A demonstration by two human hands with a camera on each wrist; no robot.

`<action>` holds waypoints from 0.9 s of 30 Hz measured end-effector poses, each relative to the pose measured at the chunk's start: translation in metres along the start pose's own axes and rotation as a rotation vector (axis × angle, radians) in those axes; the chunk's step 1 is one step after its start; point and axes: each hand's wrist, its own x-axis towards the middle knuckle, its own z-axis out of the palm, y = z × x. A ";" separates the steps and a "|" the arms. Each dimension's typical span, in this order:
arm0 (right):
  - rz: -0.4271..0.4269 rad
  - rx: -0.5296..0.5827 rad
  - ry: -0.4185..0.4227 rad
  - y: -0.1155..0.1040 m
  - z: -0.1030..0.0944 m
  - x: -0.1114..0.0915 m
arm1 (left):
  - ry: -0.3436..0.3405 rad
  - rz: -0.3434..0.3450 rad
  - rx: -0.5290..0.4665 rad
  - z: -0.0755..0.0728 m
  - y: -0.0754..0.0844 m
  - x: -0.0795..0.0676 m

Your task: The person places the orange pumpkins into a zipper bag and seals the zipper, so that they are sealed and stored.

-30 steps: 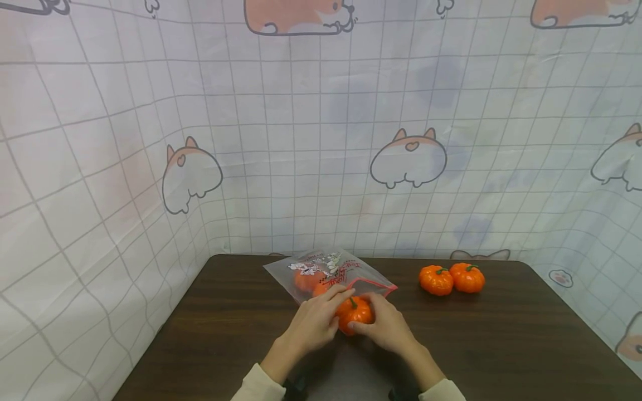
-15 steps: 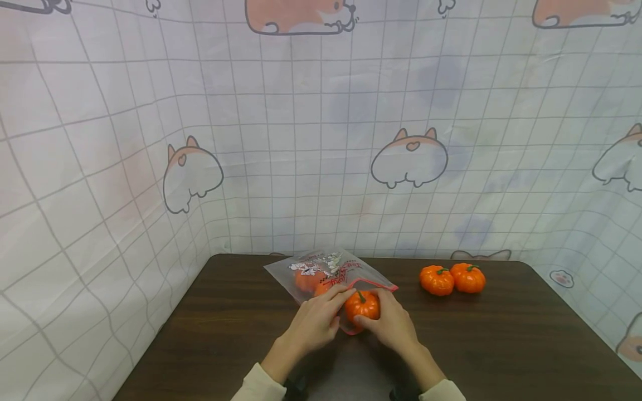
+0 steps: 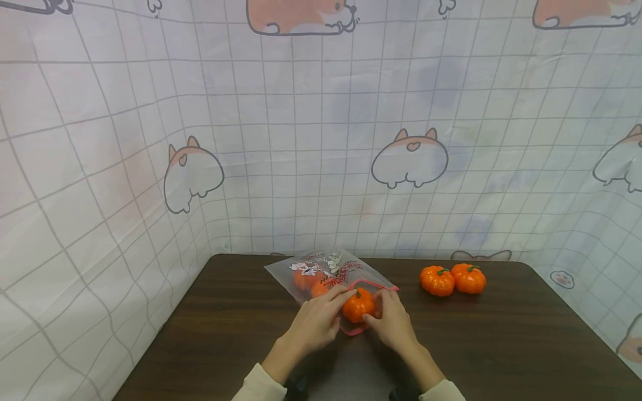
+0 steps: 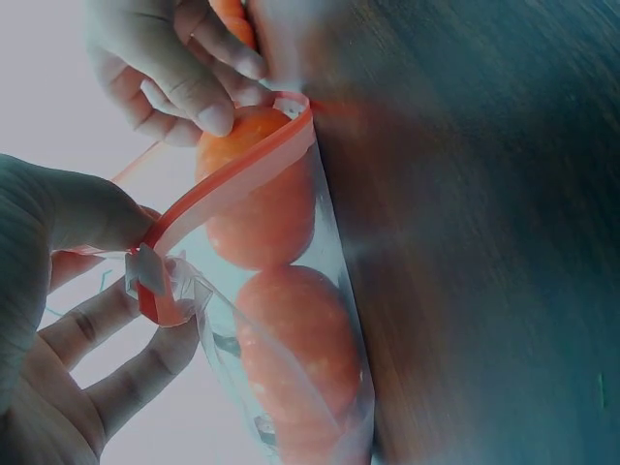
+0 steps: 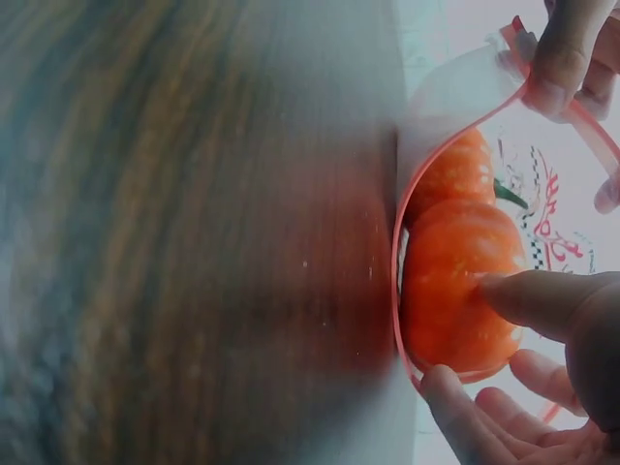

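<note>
A clear zip bag [image 3: 368, 273] with a red-edged mouth and printed drawings lies in the middle of the table. Small orange toy pumpkins [image 4: 295, 339] show through its plastic. Another toy pumpkin [image 3: 358, 306] sits just inside the mouth, its green stem upward. My left hand [image 3: 311, 323] pinches the red edge beside the white slider [image 4: 147, 269]. At the mouth's other side is my right hand [image 3: 396, 323], its thumb touching the front pumpkin [image 5: 460, 295]. The right fingers are spread loosely beside it, one at the red rim [image 5: 399, 281].
Two more toy pumpkins [image 3: 437, 280] stand side by side at the right rear of the dark wooden table [image 3: 215, 334]. A white gridded cloth [image 3: 311, 167] with cartoon dogs hangs behind the table and along both sides.
The right hand has brought the front pumpkin forward into the bag's mouth, and its fingers have loosened, with the pumpkin now slightly left of them. The left hand keeps its place at the edge.
</note>
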 end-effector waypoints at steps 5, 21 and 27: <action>0.006 0.003 -0.006 -0.001 -0.001 -0.001 | -0.007 -0.003 0.002 0.000 0.000 0.000; -0.018 0.071 -0.077 0.000 0.002 0.000 | -0.071 -0.035 0.014 -0.001 0.001 -0.001; -0.051 0.113 -0.139 0.000 0.002 0.000 | -0.063 -0.023 0.003 -0.001 0.000 0.000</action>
